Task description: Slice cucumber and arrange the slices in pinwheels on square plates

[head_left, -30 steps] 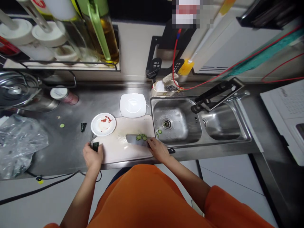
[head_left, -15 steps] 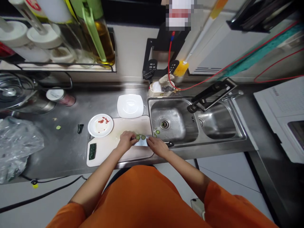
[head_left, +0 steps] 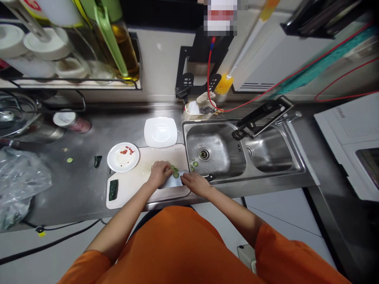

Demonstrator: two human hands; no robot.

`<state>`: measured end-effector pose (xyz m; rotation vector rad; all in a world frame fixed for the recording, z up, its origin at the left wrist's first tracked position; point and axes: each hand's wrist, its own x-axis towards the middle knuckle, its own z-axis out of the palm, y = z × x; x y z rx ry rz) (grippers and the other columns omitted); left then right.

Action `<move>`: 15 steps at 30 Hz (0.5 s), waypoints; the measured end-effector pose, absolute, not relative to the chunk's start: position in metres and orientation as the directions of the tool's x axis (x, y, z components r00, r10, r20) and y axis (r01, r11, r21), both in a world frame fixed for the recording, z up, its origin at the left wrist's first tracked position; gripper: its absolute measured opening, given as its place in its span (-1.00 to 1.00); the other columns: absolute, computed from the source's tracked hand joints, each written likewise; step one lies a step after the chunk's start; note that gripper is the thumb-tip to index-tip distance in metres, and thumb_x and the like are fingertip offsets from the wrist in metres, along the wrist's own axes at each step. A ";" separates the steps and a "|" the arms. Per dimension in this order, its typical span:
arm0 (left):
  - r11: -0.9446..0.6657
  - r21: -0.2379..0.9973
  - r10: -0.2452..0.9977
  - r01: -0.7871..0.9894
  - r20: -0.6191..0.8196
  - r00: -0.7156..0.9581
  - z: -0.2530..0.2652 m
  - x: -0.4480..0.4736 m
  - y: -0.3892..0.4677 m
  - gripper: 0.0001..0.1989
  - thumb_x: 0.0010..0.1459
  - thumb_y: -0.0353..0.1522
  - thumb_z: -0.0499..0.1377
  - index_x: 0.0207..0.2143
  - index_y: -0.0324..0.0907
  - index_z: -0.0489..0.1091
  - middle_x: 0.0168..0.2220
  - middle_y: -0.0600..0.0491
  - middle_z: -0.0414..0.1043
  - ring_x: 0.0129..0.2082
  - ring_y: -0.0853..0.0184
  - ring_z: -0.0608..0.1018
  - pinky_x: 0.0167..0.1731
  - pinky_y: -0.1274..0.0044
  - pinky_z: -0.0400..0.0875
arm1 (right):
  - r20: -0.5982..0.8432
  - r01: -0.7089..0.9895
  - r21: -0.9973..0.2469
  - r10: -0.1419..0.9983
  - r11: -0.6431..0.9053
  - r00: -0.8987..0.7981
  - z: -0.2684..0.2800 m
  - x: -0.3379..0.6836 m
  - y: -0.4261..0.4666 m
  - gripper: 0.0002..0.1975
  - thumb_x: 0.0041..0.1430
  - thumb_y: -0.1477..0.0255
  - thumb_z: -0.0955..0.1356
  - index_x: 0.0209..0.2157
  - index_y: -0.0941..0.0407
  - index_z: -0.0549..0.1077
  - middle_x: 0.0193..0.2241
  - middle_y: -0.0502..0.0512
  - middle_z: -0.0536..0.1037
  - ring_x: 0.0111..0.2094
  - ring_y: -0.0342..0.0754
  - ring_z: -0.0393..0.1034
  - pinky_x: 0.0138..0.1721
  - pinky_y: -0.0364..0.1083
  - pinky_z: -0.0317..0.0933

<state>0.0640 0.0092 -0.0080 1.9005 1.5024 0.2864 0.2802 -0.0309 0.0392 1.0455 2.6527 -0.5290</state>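
Note:
A kitchen knife lies flat over the right part of the pale cutting board, its wide blade bearing thin cucumber slices. My right hand is closed on the knife where the blade meets the handle; the black handle end sticks out beyond it. At the blade's left side, my left hand has its fingers bunched against the slices, with the fingertips partly hidden. A dark green cucumber piece rests at the board's left end. Several loose slices lie by the sink edge.
Left of the square white plate is a round plate with red bits, overlapping the board. A double sink with a black faucet adjoins the board's right. A cucumber end and a plastic bag lie further left.
The knife blade has shifted slightly toward me, and the slices on it sit differently. My left fingers have moved a little along the blade. The whole view has drifted slightly.

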 end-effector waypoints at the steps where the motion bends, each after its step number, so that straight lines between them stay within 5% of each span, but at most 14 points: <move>1: -0.114 0.644 0.913 0.756 -0.232 0.335 -0.006 0.065 0.007 -0.74 0.01 -0.16 0.24 -0.28 -0.12 0.47 -0.29 0.01 0.47 -0.20 0.24 0.41 -0.18 0.45 0.20 | -0.354 0.694 -0.242 0.604 0.678 -0.714 0.040 0.280 -0.030 -0.79 0.33 0.50 0.16 -0.11 0.16 0.36 -0.21 0.12 0.37 -0.27 -0.08 0.22 -0.30 -0.10 0.02; 4: -0.153 0.674 0.872 0.723 -0.252 0.420 0.001 0.069 0.005 -0.60 -0.10 -0.11 0.31 -0.20 -0.07 0.48 -0.26 0.02 0.49 -0.19 0.21 0.41 -0.19 0.46 0.20 | -0.359 0.690 -0.230 0.600 0.686 -0.715 0.042 0.279 -0.029 -0.77 0.34 0.50 0.14 -0.08 0.17 0.35 -0.20 0.13 0.37 -0.27 -0.08 0.22 -0.30 -0.10 0.02; 8: -0.079 0.728 0.854 0.681 -0.303 0.423 0.003 0.070 0.008 -0.76 -0.03 -0.15 0.25 -0.41 -0.13 0.49 -0.45 0.09 0.46 -0.38 0.34 0.41 -0.31 0.52 0.20 | -0.341 0.673 -0.258 0.586 0.693 -0.735 0.046 0.277 -0.029 -0.75 0.34 0.52 0.13 -0.06 0.18 0.34 -0.21 0.15 0.37 -0.27 -0.08 0.22 -0.29 -0.10 0.03; 15: 0.256 0.770 0.917 0.584 -0.385 0.107 -0.007 0.023 0.010 -0.70 0.01 -0.11 0.16 -0.46 -0.18 0.43 -0.57 0.15 0.35 -0.54 0.44 0.33 -0.51 0.59 0.16 | -0.399 0.708 -0.325 0.587 0.627 -0.704 0.057 0.272 -0.038 -0.78 0.30 0.52 0.15 -0.14 0.14 0.38 -0.18 0.14 0.38 -0.31 -0.10 0.27 -0.33 -0.12 0.05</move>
